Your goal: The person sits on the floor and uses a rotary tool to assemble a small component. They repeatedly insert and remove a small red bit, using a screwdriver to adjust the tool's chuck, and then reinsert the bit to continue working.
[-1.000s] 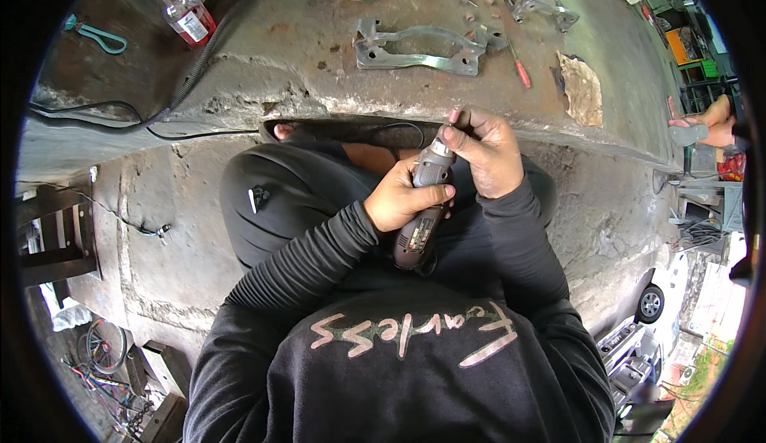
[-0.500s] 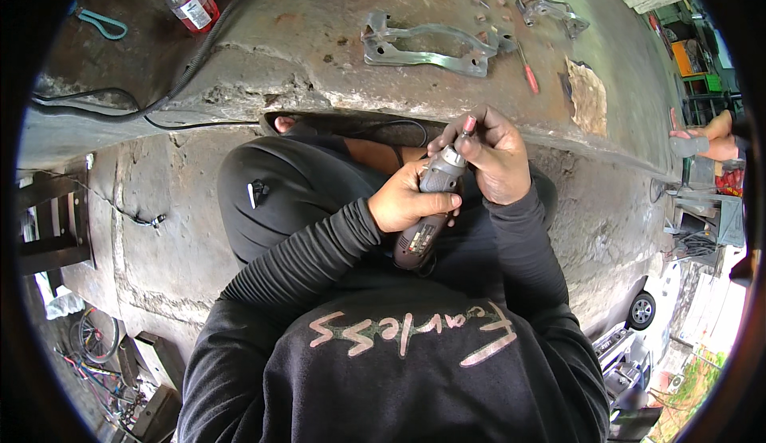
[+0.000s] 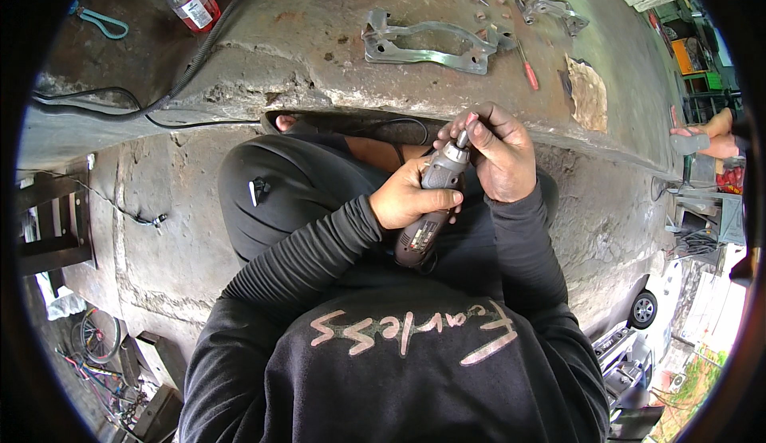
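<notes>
My left hand (image 3: 405, 197) is wrapped round the grip of a dark rotary tool (image 3: 420, 240), held over my lap with its silver nose tilted up and to the right. At that nose my right hand (image 3: 504, 154) pinches a small red grinding bit (image 3: 472, 118) between thumb and fingers. A silver shank shows below the bit, close to the nose. Whether the shank sits inside the tool cannot be made out. The fingers of my right hand partly cover the bit.
Across the worn concrete slab ahead lie a metal bracket (image 3: 431, 44), a smaller bracket (image 3: 550, 11), a red-handled screwdriver (image 3: 530, 72), several small bits and a torn brown piece (image 3: 587, 94). A bottle of red liquid (image 3: 191, 3) and a black cable (image 3: 195, 60) are at left.
My right hand has shifted slightly right, and its thumb and fingers now cover more of the red bit. More silver shank shows. My left hand holds the tool almost unmoved.
</notes>
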### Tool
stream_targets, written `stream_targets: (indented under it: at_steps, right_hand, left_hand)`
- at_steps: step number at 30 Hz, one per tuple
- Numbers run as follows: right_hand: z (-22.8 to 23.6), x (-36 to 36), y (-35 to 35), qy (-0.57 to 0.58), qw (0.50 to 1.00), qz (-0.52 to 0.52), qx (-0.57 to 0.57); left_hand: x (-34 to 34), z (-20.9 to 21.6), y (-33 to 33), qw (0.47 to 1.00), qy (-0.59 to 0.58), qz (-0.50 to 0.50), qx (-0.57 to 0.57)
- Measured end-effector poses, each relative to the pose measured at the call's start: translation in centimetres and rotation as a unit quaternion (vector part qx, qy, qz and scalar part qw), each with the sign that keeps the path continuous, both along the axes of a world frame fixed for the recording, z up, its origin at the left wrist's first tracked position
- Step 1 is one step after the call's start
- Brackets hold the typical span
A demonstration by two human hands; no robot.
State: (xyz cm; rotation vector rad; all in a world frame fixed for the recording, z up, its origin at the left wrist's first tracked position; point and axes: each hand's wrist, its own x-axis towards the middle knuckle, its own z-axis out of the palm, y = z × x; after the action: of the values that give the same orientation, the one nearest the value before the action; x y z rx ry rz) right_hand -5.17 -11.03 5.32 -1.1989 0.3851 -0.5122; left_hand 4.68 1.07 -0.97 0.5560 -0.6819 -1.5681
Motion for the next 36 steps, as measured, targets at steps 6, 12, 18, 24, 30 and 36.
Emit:
stream_targets:
  at_steps: [6,12,18,24,30,36]
  right_hand:
    - [0.3,0.5,0.6,-0.035,0.998,-0.003,0.047]
    - [0.1,1.1,1.5,-0.063,0.995,-0.04,0.071]
    - [0.2,1.2,2.4,-0.036,0.994,-0.102,0.022]
    - [0.7,1.2,2.7,-0.056,0.993,-0.102,0.014]
    - [0.5,1.1,2.7,-0.068,0.992,-0.1,0.032]
    - [0.8,-0.5,0.5,0.07,0.994,-0.061,-0.05]
  left_hand:
    - [0.1,0.1,0.1,0.999,0.027,-0.014,0.024]
    - [-0.1,0.3,0.1,0.997,0.061,-0.005,0.04]
    - [-0.4,0.5,0.1,0.999,0.025,0.025,0.04]
    - [-0.5,0.8,0.3,0.999,0.032,0.023,0.034]
    - [-0.3,0.5,0.5,0.998,0.053,0.005,0.04]
    - [-0.4,-0.3,0.6,1.0,0.009,0.02,0.004]
